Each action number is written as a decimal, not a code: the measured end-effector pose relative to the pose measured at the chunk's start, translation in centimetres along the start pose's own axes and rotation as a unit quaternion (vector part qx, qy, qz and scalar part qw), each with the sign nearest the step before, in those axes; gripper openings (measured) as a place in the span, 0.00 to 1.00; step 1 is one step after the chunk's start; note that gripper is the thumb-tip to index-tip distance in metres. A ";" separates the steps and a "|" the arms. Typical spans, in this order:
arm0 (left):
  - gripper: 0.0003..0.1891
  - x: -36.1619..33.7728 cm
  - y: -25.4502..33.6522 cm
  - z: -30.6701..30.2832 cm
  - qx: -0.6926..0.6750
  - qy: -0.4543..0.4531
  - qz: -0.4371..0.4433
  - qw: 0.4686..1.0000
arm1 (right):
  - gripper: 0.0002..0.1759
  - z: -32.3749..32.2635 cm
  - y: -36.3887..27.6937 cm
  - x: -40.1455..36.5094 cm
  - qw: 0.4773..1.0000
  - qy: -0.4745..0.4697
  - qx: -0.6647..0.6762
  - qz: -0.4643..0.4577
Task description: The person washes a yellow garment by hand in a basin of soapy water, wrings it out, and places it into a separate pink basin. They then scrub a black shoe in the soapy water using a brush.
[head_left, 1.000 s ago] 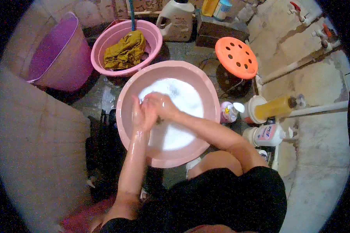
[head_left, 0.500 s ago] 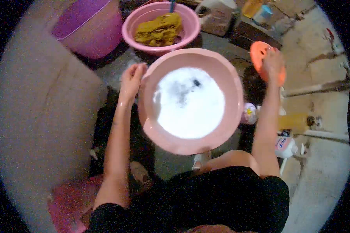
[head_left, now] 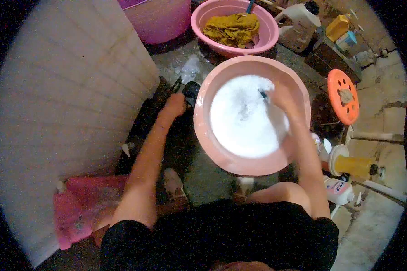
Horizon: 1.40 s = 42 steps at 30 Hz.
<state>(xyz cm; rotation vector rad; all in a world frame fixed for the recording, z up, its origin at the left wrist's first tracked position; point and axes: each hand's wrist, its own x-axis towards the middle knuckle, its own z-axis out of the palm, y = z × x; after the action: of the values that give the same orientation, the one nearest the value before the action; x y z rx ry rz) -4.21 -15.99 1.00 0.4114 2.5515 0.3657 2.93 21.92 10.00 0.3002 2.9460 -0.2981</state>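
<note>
A pink basin full of white suds stands in front of me. My right hand is over the suds, blurred, its fingers closed at a small dark object that pokes out of the foam. Left of the basin, my left hand is closed at a black item with a loop-like part. What that black item is, I cannot make out in the shadow.
Behind is another pink basin with mustard-coloured cloth, beside a purple tub and a jug. At right are an orange holed lid and bottles. A pink stool-like object stands lower left.
My right hand has left the orange lid and come over the suds. My left hand has moved off the basin's rim to the black item. The view has shifted left.
</note>
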 end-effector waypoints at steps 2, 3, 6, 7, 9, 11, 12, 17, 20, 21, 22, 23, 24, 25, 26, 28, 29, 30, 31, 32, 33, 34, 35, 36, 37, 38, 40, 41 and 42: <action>0.22 2.0 -3.5 8.0 -0.089 0.026 0.048 0.995 | 0.25 6.6 0.7 1.1 0.997 -0.062 -0.019 0.044; 0.24 2.8 -5.3 12.0 -0.127 0.065 0.067 0.987 | 0.25 10.7 1.1 0.6 0.995 0.021 -0.086 0.048; 0.25 -1.3 -3.4 13.0 -0.076 0.035 -0.042 0.996 | 0.24 23.3 2.8 2.1 0.982 0.057 -0.179 -0.006; 0.26 -3.9 -1.0 10.0 -0.051 -0.037 -0.091 0.994 | 0.24 23.7 2.8 2.3 0.983 0.056 -0.175 -0.018; 0.27 -5.6 -1.0 9.9 -0.040 -0.088 -0.076 0.992 | 0.17 24.5 2.7 1.7 0.895 -0.208 -0.245 -0.311; 0.27 -5.6 -1.9 10.5 -0.022 -0.147 -0.053 0.987 | 0.14 17.4 -1.6 0.1 0.949 -0.158 -0.074 -0.262; 0.27 -5.1 -3.2 11.9 -0.012 -0.118 -0.044 0.992 | 0.12 13.1 -3.9 -0.6 0.970 -0.106 0.095 -0.196; 0.23 -3.2 -2.5 12.9 -0.223 0.048 -0.138 0.964 | 0.09 6.0 -6.4 -1.3 0.962 -0.045 0.206 -0.174; 0.20 -1.3 -3.3 15.7 -0.264 0.177 -0.097 0.943 | 0.15 6.0 -5.2 -3.0 0.937 0.020 0.201 -0.286; 0.20 -0.7 -3.8 16.6 -0.263 0.173 -0.094 0.945 | 0.15 7.1 -4.1 -3.6 0.938 0.021 0.202 -0.280; 0.20 -0.1 -4.3 17.7 -0.233 0.179 -0.106 0.950 | 0.17 8.6 -2.7 -4.2 0.951 -0.034 0.167 -0.259; 0.20 0.2 -4.5 18.2 -0.203 0.184 -0.117 0.955 | 0.19 9.9 -1.6 -4.6 0.959 -0.089 0.132 -0.235; 0.20 0.3 -4.8 17.7 -0.205 0.181 -0.113 0.955 | 0.18 10.5 -1.4 -4.0 0.952 -0.107 0.211 -0.193; 0.21 0.5 -5.2 16.6 -0.256 0.134 -0.107 0.951 | 0.18 10.9 -1.4 -3.5 0.938 -0.118 0.289 -0.150; 0.21 0.0 -5.1 16.2 -0.307 0.085 -0.102 0.943 | 0.19 11.5 -1.9 -3.7 0.965 -0.057 0.246 -0.072; 0.22 -0.9 -4.3 16.0 -0.282 0.116 -0.087 0.948 | 0.24 14.0 -2.0 -2.7 0.983 -0.030 0.181 0.010; 0.22 -1.3 -4.4 15.6 -0.253 0.153 -0.076 0.952 | 0.24 15.8 -2.1 -1.4 0.983 -0.028 0.181 0.004; 0.24 -1.4 -4.9 15.4 -0.255 0.109 -0.021 0.961 | 0.24 17.6 -2.3 -0.1 0.987 -0.102 0.122 -0.018; 0.24 -2.6 -4.9 14.0 -0.256 0.116 -0.028 0.959 | 0.22 19.8 -2.2 -0.1 0.990 -0.043 0.114 -0.065; 0.24 -4.4 -4.3 11.5 -0.202 0.075 0.004 0.976 | 0.20 22.1 -2.1 -0.1 0.989 0.018 0.099 -0.111; 0.24 -5.7 -4.4 10.1 -0.146 0.034 0.036 0.988 | 0.20 20.6 -2.9 -0.1 0.987 0.018 0.101 -0.121; 0.26 -6.0 -5.8 9.5 -0.123 -0.053 0.043 0.990 | 0.18 16.6 -4.2 -0.1 0.947 -0.102 0.296 -0.068; 0.26 -7.5 -5.4 7.7 -0.127 -0.050 0.034 0.990 | 0.16 14.0 -4.7 -0.3 0.901 -0.185 0.391 -0.023; 0.25 -9.3 -3.9 4.0 -0.085 -0.123 0.034 0.988 | 0.15 11.4 -5.2 -0.3 0.844 -0.257 0.470 0.037; 0.25 -10.7 -2.9 1.6 -0.042 -0.197 0.036 0.979 | 0.15 7.4 -6.2 -1.3 0.819 -0.277 0.500 0.042; 0.25 -11.7 -2.5 0.9 -0.045 -0.200 0.032 0.978 | 0.17 7.9 -5.2 -0.9 0.835 -0.281 0.472 0.041; 0.22 -12.8 -2.5 0.1 -0.003 -0.270 0.008 0.963 | 0.19 8.8 -3.2 -0.2 0.850 -0.284 0.442 0.035; 0.22 -13.1 -2.9 1.2 -0.004 -0.268 0.008 0.963 | 0.20 8.9 -2.6 -0.6 0.944 -0.131 0.302 -0.027; 0.21 -13.0 -3.8 3.5 0.012 -0.179 0.062 0.982 | 0.22 8.9 -2.5 -0.9 0.985 0.031 0.148 -0.084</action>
<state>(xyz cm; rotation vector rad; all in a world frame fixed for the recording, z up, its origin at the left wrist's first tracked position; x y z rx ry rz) 7.43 -23.46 2.74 0.5904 2.1879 0.2769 4.56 17.45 2.06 0.0960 2.9877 -0.7670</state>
